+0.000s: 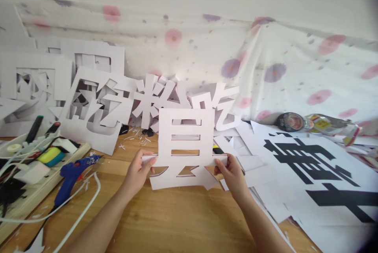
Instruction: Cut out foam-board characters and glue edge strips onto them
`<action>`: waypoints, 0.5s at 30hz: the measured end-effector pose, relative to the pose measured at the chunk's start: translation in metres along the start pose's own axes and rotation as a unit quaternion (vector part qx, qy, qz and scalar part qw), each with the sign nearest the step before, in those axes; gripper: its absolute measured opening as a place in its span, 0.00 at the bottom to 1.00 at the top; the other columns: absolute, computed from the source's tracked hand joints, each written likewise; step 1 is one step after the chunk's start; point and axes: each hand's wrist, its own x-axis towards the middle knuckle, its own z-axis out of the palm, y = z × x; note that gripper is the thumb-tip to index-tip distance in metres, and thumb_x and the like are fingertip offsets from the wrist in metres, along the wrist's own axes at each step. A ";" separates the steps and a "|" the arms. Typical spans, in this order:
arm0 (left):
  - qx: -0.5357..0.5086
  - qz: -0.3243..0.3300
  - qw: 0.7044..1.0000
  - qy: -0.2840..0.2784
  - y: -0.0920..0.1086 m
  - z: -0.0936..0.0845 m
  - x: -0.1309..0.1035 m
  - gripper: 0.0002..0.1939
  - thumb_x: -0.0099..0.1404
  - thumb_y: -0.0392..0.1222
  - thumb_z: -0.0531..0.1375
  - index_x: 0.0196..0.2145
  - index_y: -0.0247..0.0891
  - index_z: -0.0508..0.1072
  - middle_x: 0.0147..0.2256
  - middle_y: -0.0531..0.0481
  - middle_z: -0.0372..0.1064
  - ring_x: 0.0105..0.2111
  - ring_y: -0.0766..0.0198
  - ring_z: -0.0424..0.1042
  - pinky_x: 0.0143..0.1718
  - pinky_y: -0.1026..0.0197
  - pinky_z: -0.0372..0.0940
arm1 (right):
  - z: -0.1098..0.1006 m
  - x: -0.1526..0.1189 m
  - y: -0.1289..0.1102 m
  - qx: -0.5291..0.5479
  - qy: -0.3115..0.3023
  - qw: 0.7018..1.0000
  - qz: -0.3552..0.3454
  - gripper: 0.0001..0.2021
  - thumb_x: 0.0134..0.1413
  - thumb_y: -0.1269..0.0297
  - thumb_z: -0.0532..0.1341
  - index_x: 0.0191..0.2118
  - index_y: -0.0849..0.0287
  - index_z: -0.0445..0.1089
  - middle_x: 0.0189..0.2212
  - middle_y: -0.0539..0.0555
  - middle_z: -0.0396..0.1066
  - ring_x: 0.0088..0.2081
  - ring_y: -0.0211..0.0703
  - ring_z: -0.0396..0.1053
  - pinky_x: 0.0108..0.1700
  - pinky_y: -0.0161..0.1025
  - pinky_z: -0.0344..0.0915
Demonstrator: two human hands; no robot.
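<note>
Between my hands stands a white cut-out character [165,134], upright and facing me, with several slots through its middle. My left hand [141,169] pinches the left end of its wide crossbar, thumb in front and fingers behind. On the right end of the same bar, my right hand [232,170] grips in the same way. Just behind it are white three-dimensional characters [150,99], partly covered by the held piece. A yellow and black tool [217,149] shows in part by my right fingers; its kind is hidden.
A blue glue gun [69,178] lies at left beside a power strip [44,194] with tangled cables. White cut-out boards [102,111] lean behind. Printed sheets [321,213] with black characters cover the right side. Paper scraps [137,136] litter the wooden table [183,221].
</note>
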 end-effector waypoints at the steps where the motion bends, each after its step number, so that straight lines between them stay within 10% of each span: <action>1: -0.004 -0.001 1.000 0.001 0.000 0.000 0.000 0.16 0.55 0.51 0.59 0.35 0.37 0.62 0.24 0.56 0.66 0.21 0.68 0.65 0.28 0.63 0.60 | -0.001 0.000 -0.002 0.005 -0.003 1.000 0.004 0.20 0.43 0.46 0.62 0.35 0.56 0.60 0.17 0.46 0.66 0.21 0.39 0.65 0.29 0.38 0.62; 8: -0.056 -0.014 0.998 -0.002 0.000 -0.009 0.008 0.19 0.52 0.53 0.61 0.36 0.37 0.66 0.35 0.50 0.69 0.31 0.62 0.71 0.33 0.58 0.68 | -0.026 0.000 -0.015 0.061 -0.104 0.990 0.069 0.17 0.45 0.50 0.63 0.35 0.59 0.68 0.28 0.53 0.72 0.29 0.41 0.69 0.32 0.37 0.64; 15: -0.108 -0.040 0.993 0.017 -0.001 -0.016 0.012 0.19 0.47 0.50 0.66 0.33 0.35 0.72 0.33 0.48 0.71 0.28 0.63 0.70 0.29 0.61 0.70 | -0.030 0.000 -0.018 0.154 -0.058 0.984 0.064 0.17 0.39 0.57 0.68 0.23 0.58 0.59 0.16 0.45 0.62 0.21 0.33 0.61 0.24 0.31 0.58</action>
